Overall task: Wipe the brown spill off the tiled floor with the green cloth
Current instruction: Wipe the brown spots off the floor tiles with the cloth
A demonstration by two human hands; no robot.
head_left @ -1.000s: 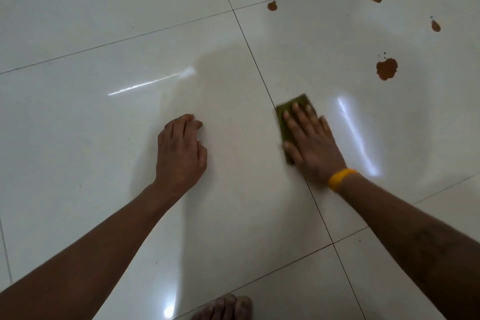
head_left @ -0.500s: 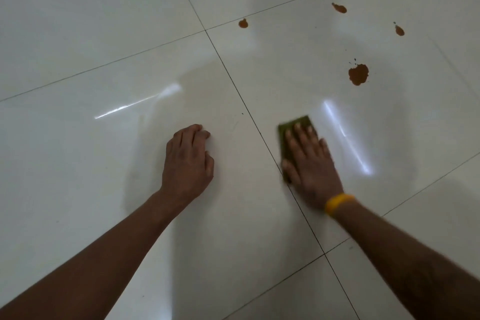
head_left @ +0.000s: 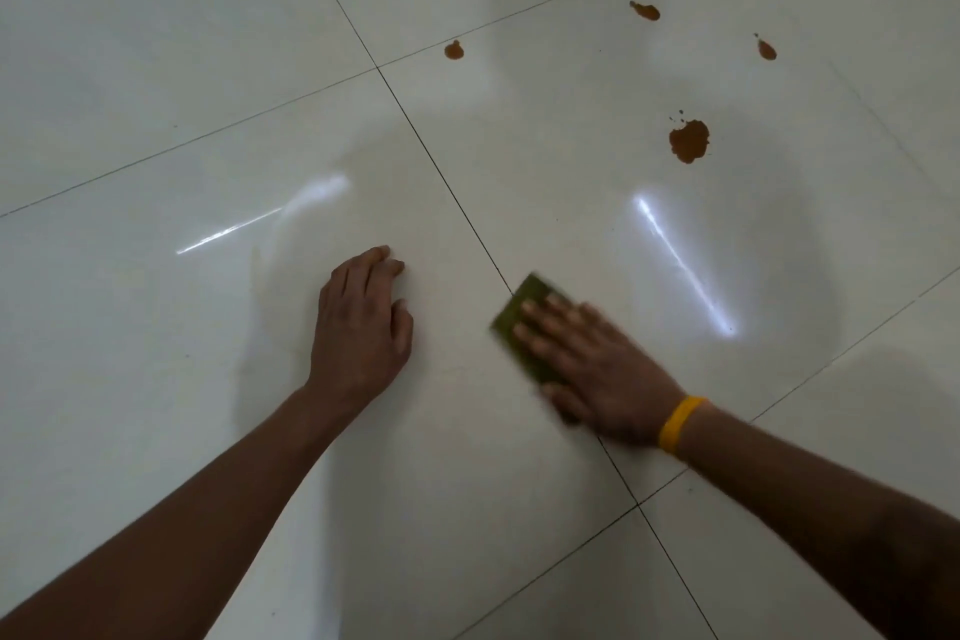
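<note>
Under the flat right hand [head_left: 597,364], green cloth [head_left: 511,322], blurred.

Left hand [head_left: 361,327]: palm down at centre frame, fingers together and slightly curled, thumb tucked alongside.
Left arm: bare, stretching in from the lower left corner.
Right hand [head_left: 597,369]: flat, palm down, fingers spread, motion-blurred, right of centre.
Right arm: bare, entering from the lower right.

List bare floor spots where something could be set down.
Free: the glossy tiles left of the left hand, and the near tile between both forearms. Crowded: the far-right tile, with four brown spill spots, plus where the right hand presses the green rectangular cloth.
</note>
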